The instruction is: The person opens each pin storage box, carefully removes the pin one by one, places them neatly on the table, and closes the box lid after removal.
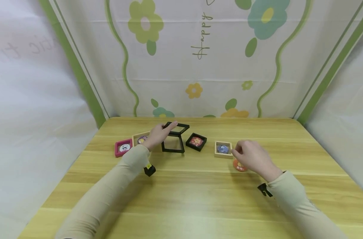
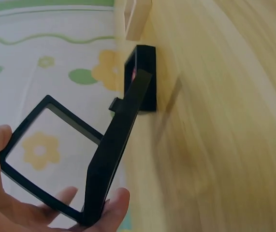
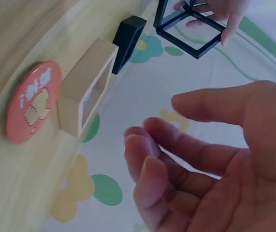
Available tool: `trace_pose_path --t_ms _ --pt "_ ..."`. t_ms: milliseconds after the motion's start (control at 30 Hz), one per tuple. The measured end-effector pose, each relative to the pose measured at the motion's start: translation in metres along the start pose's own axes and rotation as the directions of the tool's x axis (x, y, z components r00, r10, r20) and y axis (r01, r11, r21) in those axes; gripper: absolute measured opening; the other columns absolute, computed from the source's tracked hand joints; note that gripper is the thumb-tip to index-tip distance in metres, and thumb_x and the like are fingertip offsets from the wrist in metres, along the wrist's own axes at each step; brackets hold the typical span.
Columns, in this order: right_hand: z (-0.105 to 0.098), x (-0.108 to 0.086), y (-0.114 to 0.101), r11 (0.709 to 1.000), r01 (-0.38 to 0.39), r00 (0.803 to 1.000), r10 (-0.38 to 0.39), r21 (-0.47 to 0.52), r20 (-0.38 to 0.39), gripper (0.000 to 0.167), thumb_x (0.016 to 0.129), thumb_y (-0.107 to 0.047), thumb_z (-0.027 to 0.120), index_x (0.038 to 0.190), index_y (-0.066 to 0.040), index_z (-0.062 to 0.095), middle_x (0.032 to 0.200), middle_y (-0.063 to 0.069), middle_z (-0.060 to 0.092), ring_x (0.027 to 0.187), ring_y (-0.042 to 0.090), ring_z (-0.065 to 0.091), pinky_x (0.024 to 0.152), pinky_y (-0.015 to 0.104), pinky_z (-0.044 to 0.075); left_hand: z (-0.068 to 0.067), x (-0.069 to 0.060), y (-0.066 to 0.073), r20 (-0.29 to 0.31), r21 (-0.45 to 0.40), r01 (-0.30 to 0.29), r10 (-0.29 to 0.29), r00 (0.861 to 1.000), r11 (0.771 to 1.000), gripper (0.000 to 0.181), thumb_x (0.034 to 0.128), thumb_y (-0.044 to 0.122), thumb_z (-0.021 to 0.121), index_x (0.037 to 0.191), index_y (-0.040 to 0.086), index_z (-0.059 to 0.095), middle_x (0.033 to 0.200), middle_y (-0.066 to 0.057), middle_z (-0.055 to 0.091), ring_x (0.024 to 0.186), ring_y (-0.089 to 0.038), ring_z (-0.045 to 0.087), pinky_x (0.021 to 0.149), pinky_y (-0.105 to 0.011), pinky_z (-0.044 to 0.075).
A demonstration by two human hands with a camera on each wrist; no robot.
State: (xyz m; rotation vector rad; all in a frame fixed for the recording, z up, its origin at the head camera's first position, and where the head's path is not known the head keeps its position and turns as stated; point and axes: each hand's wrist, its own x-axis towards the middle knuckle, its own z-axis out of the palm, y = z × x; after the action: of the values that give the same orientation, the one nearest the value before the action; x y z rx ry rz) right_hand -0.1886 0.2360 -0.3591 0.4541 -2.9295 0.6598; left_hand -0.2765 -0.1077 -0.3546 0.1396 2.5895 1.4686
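Note:
My left hand [image 1: 158, 135] grips a black hinged display frame [image 1: 173, 151] whose two halves stand apart. In the left wrist view, thumb and fingers hold one half of the black frame [image 2: 31, 192] by its edges. Over the right part of the table hangs my right hand [image 1: 253, 157], its fingers loosely bent with nothing between them. Below it on the tabletop lies a round red badge [image 1: 238, 165], partly covered by the hand in the head view. Just left of that hand is a light wooden frame [image 1: 218, 155] with a blue round badge inside.
Between the hands sits another black frame [image 1: 196, 148] holding a red badge. At the left are a magenta frame [image 1: 118, 154] with a white badge and a wooden frame [image 1: 136, 135] with a purple badge, partly behind my left hand. A flowered cloth [image 1: 169, 66] rises behind the table.

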Motion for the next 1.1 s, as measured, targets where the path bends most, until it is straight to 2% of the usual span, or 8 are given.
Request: trace_pose_path --t_ms 233,367,600,867,933,1000,1067,1100 --pt "0.006 0.006 0.005 0.994 0.103 0.994 -0.104 -0.044 -0.018 0.022 0.095 -0.027 0.067 0.078 -0.012 0.066 0.070 -0.006 0.060 0.056 0.010 0.049 0.053 0.030 0.043 -0.003 0.005 -0.009 0.056 0.008 -0.004 0.004 0.998 1.000 0.078 0.0899 0.073 0.047 0.111 -0.002 0.047 0.121 -0.024 0.049 0.110 -0.041 0.054 0.092 -0.051 0.041" --pt "0.007 0.007 0.005 0.991 0.121 0.992 -0.122 -0.050 -0.021 0.023 0.095 -0.027 0.067 0.077 -0.012 0.066 0.070 -0.006 0.060 0.057 0.010 0.049 0.053 0.029 0.044 -0.004 0.007 -0.016 0.084 0.013 -0.021 0.020 0.996 1.000 0.081 0.0909 0.071 0.047 0.122 -0.004 0.048 0.121 -0.021 0.048 0.111 -0.039 0.053 0.093 -0.052 0.041" --pt "0.009 0.008 0.005 0.990 0.126 0.992 -0.127 -0.060 -0.019 0.023 0.094 -0.025 0.068 0.074 -0.014 0.065 0.067 -0.007 0.058 0.054 0.009 0.048 0.053 0.029 0.043 -0.009 0.006 -0.021 0.106 0.009 -0.014 0.013 0.994 1.000 0.086 0.0948 0.065 0.046 0.151 0.001 0.032 0.152 -0.019 0.033 0.133 -0.038 0.037 0.107 -0.058 0.031" --pt "0.009 0.007 0.005 0.994 0.098 0.995 -0.099 -0.050 -0.019 0.022 0.093 -0.023 0.068 0.073 -0.013 0.066 0.066 -0.008 0.058 0.055 0.010 0.049 0.053 0.030 0.043 -0.013 0.014 -0.025 0.131 0.063 -0.067 0.059 0.990 0.996 0.064 0.1032 0.054 0.037 0.141 0.003 0.047 0.143 -0.015 0.046 0.136 -0.036 0.035 0.109 -0.054 0.029" --pt "0.009 0.007 0.005 0.994 0.093 0.995 -0.094 -0.051 -0.020 0.022 0.093 -0.023 0.068 0.073 -0.013 0.065 0.066 -0.008 0.058 0.055 0.010 0.049 0.053 0.030 0.043 -0.014 0.015 -0.026 0.122 0.075 -0.088 0.078 0.989 0.993 0.056 0.1056 0.047 0.038 0.136 0.002 0.050 0.141 -0.015 0.048 0.133 -0.034 0.038 0.108 -0.053 0.031" --pt "0.010 0.007 0.006 0.994 0.092 0.995 -0.093 -0.054 -0.021 0.023 0.093 -0.022 0.068 0.073 -0.014 0.065 0.065 -0.008 0.057 0.054 0.010 0.049 0.053 0.030 0.043 -0.015 0.016 -0.026 0.118 0.075 -0.099 0.090 0.989 0.992 0.048 0.1069 0.041 0.039 0.133 0.002 0.051 0.140 -0.017 0.048 0.106 -0.030 0.055 0.093 -0.049 0.044" --pt "0.010 0.006 0.006 0.994 0.094 0.995 -0.095 -0.058 -0.024 0.023 0.093 -0.022 0.068 0.072 -0.014 0.065 0.064 -0.008 0.057 0.054 0.010 0.048 0.053 0.030 0.043 -0.017 0.017 -0.026 0.114 0.076 -0.098 0.089 0.990 0.992 0.044 0.1072 0.038 0.040 0.131 0.002 0.051 0.137 -0.020 0.049 0.074 -0.023 0.052 0.073 -0.043 0.047" --pt "0.011 0.006 0.006 0.994 0.094 0.995 -0.096 -0.058 -0.024 0.023 0.093 -0.022 0.068 0.072 -0.014 0.065 0.064 -0.008 0.057 0.054 0.010 0.048 0.053 0.030 0.043 -0.018 0.017 -0.026 0.113 0.078 -0.096 0.087 0.990 0.992 0.043 0.1071 0.037 0.040 0.131 0.003 0.051 0.137 -0.020 0.048 0.068 -0.019 0.046 0.066 -0.040 0.045"
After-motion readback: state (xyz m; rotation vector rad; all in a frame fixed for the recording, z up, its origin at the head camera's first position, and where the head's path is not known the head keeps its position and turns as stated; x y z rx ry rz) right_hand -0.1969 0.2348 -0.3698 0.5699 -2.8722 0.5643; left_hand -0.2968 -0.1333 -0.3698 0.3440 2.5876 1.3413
